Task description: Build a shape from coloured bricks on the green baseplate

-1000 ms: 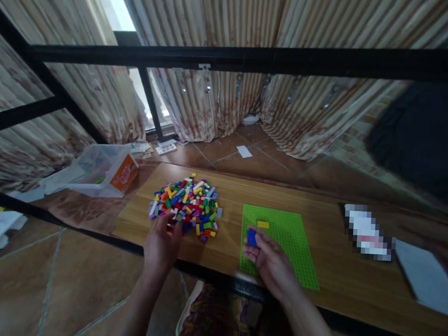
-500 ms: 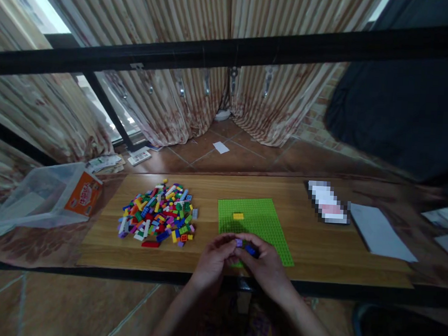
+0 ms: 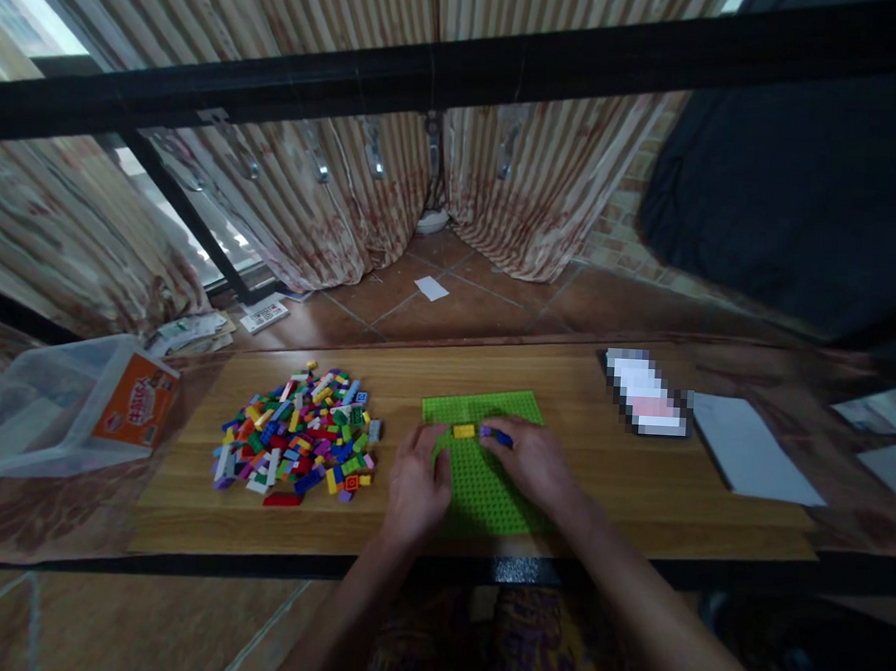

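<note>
A green studded baseplate (image 3: 485,493) lies on the wooden board, with a yellow brick (image 3: 463,431) on its far half. My right hand (image 3: 528,460) reaches over the plate, its fingers closed on a blue brick (image 3: 502,438) and a small purple brick (image 3: 485,432) beside it. The purple one is just right of the yellow brick; I cannot tell whether they touch. My left hand (image 3: 419,482) is at the plate's left edge, thumb apart from the fingers, holding nothing. Its fingertips are near the yellow brick's left side.
A heap of mixed toy bricks (image 3: 299,438) is left of the plate. Further left, a clear plastic box (image 3: 54,395) with an orange label lies on its side. To the right are a phone with a blurred screen (image 3: 646,391) and a white pad (image 3: 757,452).
My hands were together near the plate's front, around the purple and blue bricks. They have parted; my right hand has carried the bricks forward beside the yellow one, and my left has moved left.
</note>
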`<state>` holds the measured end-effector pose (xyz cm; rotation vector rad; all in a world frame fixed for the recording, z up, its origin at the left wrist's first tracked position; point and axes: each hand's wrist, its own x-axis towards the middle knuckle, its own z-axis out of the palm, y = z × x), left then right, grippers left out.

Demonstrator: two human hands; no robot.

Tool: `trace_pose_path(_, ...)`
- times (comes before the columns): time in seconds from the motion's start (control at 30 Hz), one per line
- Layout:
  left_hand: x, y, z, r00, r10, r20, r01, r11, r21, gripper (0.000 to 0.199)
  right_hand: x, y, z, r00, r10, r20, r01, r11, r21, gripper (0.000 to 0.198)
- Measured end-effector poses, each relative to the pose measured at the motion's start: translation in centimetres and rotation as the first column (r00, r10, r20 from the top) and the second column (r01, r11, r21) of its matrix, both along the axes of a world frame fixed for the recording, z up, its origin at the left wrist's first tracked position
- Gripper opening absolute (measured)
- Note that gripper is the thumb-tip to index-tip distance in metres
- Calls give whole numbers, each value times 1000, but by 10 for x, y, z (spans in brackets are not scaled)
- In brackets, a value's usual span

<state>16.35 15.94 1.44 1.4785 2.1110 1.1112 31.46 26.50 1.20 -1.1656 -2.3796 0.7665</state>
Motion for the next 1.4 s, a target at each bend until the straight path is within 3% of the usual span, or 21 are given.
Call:
trace_pose_path(0.1,-5,5,-4,969,-103,-223,112,993,28,37,-6,8,0,993,59,102,-60,998,7,21)
trace_pose_path(0.27,-5,10,-12,913,-203,-355,206,978,-29,40,-9,12,0,985,80,152,-81,997,0,23)
trace_pose_path(0.6,0,11,-8,876,-283,-391,231,957,-177,50,-5,17,-3,996,78,39,-75,995,-73,30)
trace_pose_path(0.83,3,11,-8,854,-300,-426,223,950,-221,55,0,19,-10,992,105,-66,-111,989,-95,19)
trace_pose_path(1.07,8,11,-10,822,-316,-474,209,941,-265,57,-3,17,-15,995,35,-96,-44,995,-93,19)
trace_pose_path(1.4,16,14,-6,785,-340,-518,159,919,-362,52,-4,20,-16,996,38,-79,-46,993,-105,17)
